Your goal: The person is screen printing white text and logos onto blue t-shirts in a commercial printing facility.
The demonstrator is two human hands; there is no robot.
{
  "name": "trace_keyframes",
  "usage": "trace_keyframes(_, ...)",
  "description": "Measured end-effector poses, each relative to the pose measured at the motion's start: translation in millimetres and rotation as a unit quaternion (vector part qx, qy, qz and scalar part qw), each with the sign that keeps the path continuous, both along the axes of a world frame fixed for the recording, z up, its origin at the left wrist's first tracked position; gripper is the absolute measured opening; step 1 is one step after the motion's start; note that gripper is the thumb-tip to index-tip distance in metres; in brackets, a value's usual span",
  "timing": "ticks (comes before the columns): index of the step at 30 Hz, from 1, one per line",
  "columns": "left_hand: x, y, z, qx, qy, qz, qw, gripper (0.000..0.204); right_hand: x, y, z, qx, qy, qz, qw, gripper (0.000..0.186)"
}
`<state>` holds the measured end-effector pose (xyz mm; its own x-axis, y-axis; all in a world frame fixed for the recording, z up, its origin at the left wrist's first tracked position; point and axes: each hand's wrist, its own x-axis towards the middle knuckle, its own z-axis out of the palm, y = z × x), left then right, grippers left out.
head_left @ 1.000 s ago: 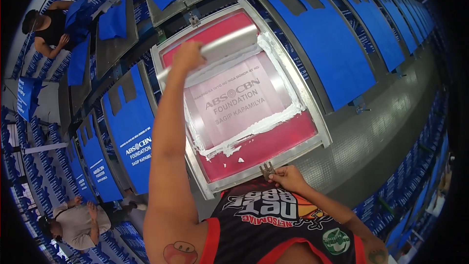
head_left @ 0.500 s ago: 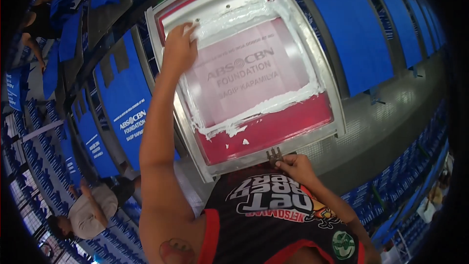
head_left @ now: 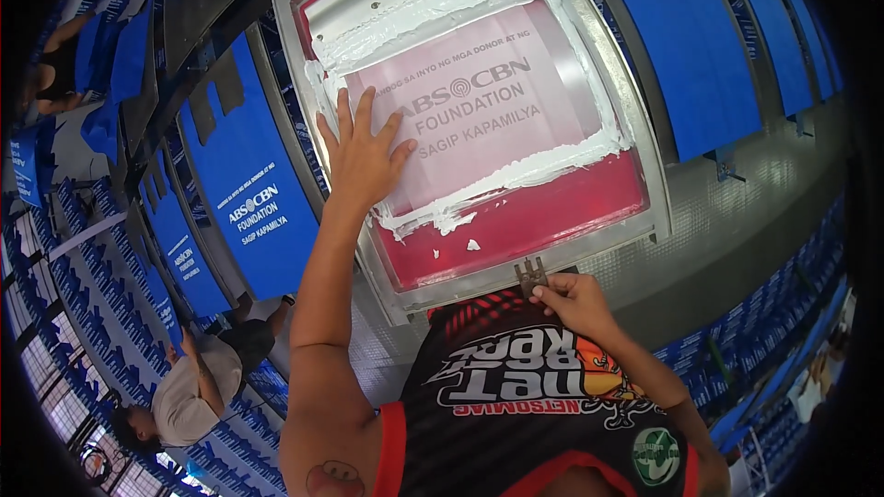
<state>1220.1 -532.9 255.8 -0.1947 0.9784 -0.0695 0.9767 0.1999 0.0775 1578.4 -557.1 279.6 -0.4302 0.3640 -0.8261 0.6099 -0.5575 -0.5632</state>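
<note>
A silk-screen frame (head_left: 652,221) holds red mesh (head_left: 516,244) around a pale printed stencil area (head_left: 552,110), ringed by thick white ink (head_left: 599,83). At the back of the screen lies a silver squeegee (head_left: 405,0), nobody's hand on it. My left hand (head_left: 364,152) is open, fingers spread over the left part of the stencil; whether it presses on the mesh I cannot tell. My right hand (head_left: 573,299) is shut on a brown metal bracket (head_left: 531,274) at the middle of the frame's near edge.
Rows of blue cut fabric pieces (head_left: 691,37) lie on boards either side, those on the left (head_left: 247,143) partly printed white. A co-worker (head_left: 198,391) bends over pieces at lower left; another person (head_left: 60,74) stands at upper left. Rows of hung blue pieces (head_left: 74,294) fill the far left.
My left hand has let go of the squeegee, come down toward me and spread its fingers. The squeegee now rests at the screen's back. My right hand stays on the bracket.
</note>
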Motion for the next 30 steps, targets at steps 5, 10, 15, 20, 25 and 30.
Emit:
trace_keyframes(5, -8.2, -2.6, 1.9, 0.004, -0.014, 0.0, 1.0, 0.043, -1.0, -0.3, 0.4, -0.009, -0.019, 0.006, 1.0, 0.021)
trace_keyframes(10, -4.9, 2.7, 0.1, 0.02, -0.021, 0.009, 1.0, 0.043, -1.5, -0.6, 0.6, -0.012, -0.017, -0.002, 1.0, 0.021)
trace_keyframes(15, -4.0, 2.1, 1.4, 0.022, -0.019, -0.012, 1.0, 0.037, -2.5, 2.2, 2.4, -0.011, -0.025, 0.002, 1.0, 0.019)
trace_keyframes(20, -18.6, 0.0, -1.6, 0.191, -0.124, 0.002, 0.974, 0.02, -3.5, 2.9, 4.6, -0.006, -0.02, 0.005, 1.0, 0.019)
trace_keyframes(25, -19.6, -3.8, 7.8, 0.227, -0.148, -0.023, 0.962, 0.016, -2.7, 1.9, 3.1, -0.002, -0.014, 0.014, 1.0, 0.019)
trace_keyframes(30, -38.7, -65.8, 41.0, 0.263, -0.226, 0.316, 0.883, 0.022, -3.3, 6.7, 6.9, -0.01, -0.014, 0.03, 0.999, 0.017)
